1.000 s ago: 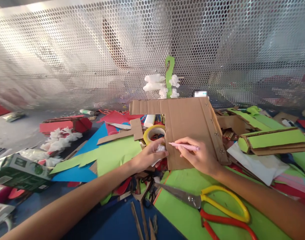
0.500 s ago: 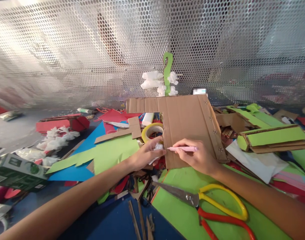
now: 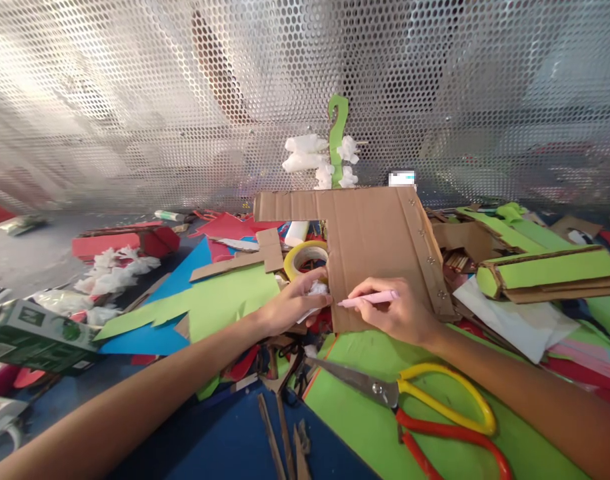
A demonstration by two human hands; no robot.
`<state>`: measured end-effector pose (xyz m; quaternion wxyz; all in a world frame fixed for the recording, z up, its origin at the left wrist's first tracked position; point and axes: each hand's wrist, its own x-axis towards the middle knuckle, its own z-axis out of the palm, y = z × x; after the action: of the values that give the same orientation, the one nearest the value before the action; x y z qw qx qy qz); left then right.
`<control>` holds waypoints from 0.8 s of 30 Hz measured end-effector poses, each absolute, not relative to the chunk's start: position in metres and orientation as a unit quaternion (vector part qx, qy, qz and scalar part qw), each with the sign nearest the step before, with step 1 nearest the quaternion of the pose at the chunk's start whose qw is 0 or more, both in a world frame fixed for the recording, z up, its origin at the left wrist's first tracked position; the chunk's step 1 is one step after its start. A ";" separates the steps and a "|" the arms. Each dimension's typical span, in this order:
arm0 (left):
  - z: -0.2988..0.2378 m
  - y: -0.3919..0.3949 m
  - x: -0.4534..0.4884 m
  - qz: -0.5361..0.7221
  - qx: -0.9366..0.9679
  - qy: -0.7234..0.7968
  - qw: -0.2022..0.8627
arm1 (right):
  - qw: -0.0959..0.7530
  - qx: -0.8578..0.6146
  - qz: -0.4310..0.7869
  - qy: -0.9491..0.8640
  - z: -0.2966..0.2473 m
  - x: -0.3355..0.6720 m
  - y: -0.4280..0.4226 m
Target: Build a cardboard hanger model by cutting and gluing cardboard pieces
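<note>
My right hand (image 3: 392,313) grips a pink pen (image 3: 367,300), its tip touching the lower left part of a brown cardboard piece (image 3: 375,247) that leans up from the table. My left hand (image 3: 295,307) is closed on a small wad of white paper (image 3: 317,290) and rests against the cardboard's left edge. A roll of yellow tape (image 3: 305,257) lies just behind my left fingers.
Scissors (image 3: 425,407) with yellow and red handles lie on green paper (image 3: 365,427) in front of my right arm. Green-covered cardboard rolls (image 3: 545,273) sit at right, a green box (image 3: 29,333) at left. A perforated metal screen (image 3: 185,100) closes the back. Paper scraps lie all around.
The pen tip has slid a little down and left along the cardboard toward my left hand. My left hand has stayed in place with the white wad.
</note>
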<state>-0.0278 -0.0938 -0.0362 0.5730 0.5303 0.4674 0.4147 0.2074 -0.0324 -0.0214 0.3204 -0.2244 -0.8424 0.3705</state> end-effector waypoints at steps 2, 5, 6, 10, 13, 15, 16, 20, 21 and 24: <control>-0.037 -0.093 -0.028 0.410 0.532 0.468 0.574 | 0.328 -0.226 0.372 -0.838 -0.021 0.208 -0.033; -0.037 -0.093 -0.028 0.414 0.529 0.463 0.578 | 0.318 -0.219 0.383 -0.839 -0.020 0.208 -0.034; -0.037 -0.093 -0.027 0.417 0.527 0.462 0.579 | 0.306 -0.217 0.388 -0.842 -0.020 0.208 -0.034; -0.032 -0.094 -0.024 0.421 0.518 0.462 0.584 | 0.317 -0.225 0.379 -0.840 -0.019 0.207 -0.034; -0.030 -0.095 -0.022 0.420 0.517 0.465 0.584 | 0.315 -0.209 0.381 -0.844 -0.018 0.207 -0.034; -0.030 -0.095 -0.022 0.421 0.517 0.465 0.582 | 0.297 -0.202 0.389 -0.848 -0.018 0.207 -0.034; -0.030 -0.095 -0.022 0.422 0.517 0.465 0.581 | 0.298 -0.204 0.389 -0.848 -0.018 0.207 -0.035; -0.033 -0.094 -0.023 0.423 0.516 0.468 0.580 | 0.326 -0.216 0.380 -0.838 -0.018 0.207 -0.035; -0.033 -0.094 -0.023 0.422 0.517 0.468 0.580 | 0.317 -0.212 0.387 -0.840 -0.018 0.207 -0.036; -0.033 -0.093 -0.023 0.422 0.518 0.465 0.580 | 0.285 -0.205 0.400 -0.847 -0.018 0.207 -0.035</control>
<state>-0.0232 -0.0934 -0.0334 0.5803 0.5182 0.4653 0.4221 0.2072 -0.0355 -0.0183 0.2852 -0.2053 -0.8465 0.3999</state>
